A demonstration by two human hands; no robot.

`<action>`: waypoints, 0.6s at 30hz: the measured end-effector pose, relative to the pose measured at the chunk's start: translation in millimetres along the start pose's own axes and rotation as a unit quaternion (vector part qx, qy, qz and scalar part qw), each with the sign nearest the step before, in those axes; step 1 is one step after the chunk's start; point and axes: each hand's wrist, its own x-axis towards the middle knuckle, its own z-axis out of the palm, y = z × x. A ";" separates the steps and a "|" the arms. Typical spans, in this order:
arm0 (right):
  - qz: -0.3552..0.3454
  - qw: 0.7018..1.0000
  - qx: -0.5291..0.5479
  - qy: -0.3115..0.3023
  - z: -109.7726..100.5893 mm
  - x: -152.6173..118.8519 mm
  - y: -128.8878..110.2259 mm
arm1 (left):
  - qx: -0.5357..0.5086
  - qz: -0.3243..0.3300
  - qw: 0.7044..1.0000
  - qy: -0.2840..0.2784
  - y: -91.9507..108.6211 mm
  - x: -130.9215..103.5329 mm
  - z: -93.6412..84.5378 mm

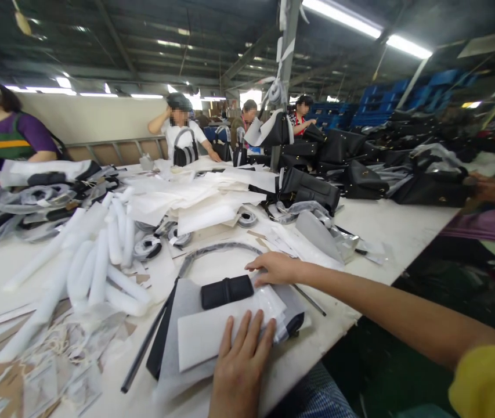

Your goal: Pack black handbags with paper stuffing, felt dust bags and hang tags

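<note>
- Left hand [242, 360]: palm down, fingers spread over the white foam sheet [197, 338]
- Right hand [278, 268]: fingers apart and loosely bent at the black pouch's [226, 292] right end; contact unclear
- Black pouch: lies beyond the left hand, long axis running left to right, right end slightly farther away
- Wrapped bag [167, 351]: under both, on the table [371, 229], its handle [217, 248] arching away from the person

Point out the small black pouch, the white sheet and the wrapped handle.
Small black pouch [213, 295]: head view, left half.
White sheet [198, 342]: head view, its left part.
Wrapped handle [221, 247]: head view, top of its arc.
</note>
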 end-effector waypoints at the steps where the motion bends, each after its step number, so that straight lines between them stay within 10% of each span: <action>1: 0.004 0.999 -0.004 0.046 3.3 -13.8 -7.0 | 0.007 0.002 1.000 0.006 -0.6 -0.5 1.3; 8: -0.117 0.964 -0.059 0.233 84.7 -109.1 -28.1 | 0.006 0.017 1.000 0.007 -4.9 7.2 -6.3; 18: -0.156 0.927 -0.135 0.314 117.2 -108.3 -17.0 | 0.071 0.140 0.969 -0.192 -77.9 -10.6 -88.8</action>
